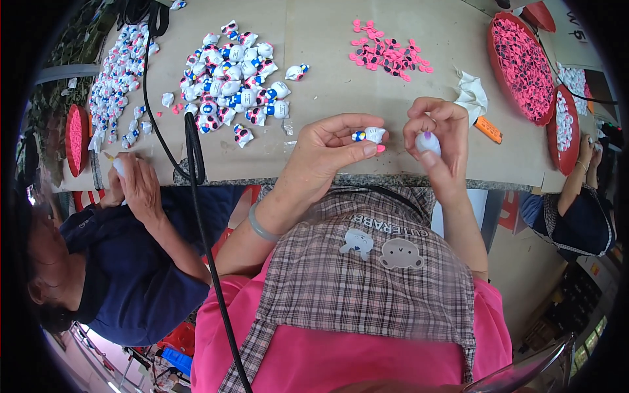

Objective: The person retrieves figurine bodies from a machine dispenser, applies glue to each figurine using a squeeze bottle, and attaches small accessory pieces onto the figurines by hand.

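Observation:
Over the near edge of the table, my left hand point(320, 152) pinches a small white figurine point(373, 135) with blue and yellow parts between thumb and fingers. A small pink piece point(381, 149) shows at the thumb tip, against the figurine's underside. My right hand point(452, 147), to the right and a short gap away, is closed around a small whitish squeeze bottle point(427, 143) with a purple tip. The tip points up, partly among the fingers. What the bottle contains cannot be seen.
Ahead lie a heap of figurines point(229, 85) and loose pink pieces point(386, 56). A red tray point(493, 56) of pink pieces, crumpled white tissue point(472, 95) and an orange object point(488, 130) are at right. A black cable point(196, 157) hangs left, near a co-worker's hand point(141, 187).

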Demonstrator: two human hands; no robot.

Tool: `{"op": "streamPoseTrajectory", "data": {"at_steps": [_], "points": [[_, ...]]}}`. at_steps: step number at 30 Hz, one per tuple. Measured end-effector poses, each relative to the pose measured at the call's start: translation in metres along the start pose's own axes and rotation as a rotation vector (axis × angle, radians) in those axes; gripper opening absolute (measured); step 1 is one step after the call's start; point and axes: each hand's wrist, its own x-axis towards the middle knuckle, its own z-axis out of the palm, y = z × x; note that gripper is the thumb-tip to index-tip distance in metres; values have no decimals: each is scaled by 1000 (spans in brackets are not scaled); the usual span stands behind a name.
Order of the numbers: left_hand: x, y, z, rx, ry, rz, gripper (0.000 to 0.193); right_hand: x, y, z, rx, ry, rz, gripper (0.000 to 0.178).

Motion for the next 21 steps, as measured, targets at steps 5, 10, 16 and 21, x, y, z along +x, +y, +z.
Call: {"op": "streamPoseTrajectory", "data": {"at_steps": [5, 10, 16, 21], "points": [[-2, 4, 1, 16, -17, -2, 34, 1, -15, -13, -137, -26, 58, 34], [-5, 7, 2, 7, -5, -17, 34, -1, -14, -13, -254, 35, -125, 42], [-6, 10, 1, 41, -24, -21, 34, -5, -22, -4, -232, 191, -128, 42], [-6, 9, 2, 48, -18, -21, 34, -8, -21, -3, -533, 171, -307, 41]]}}
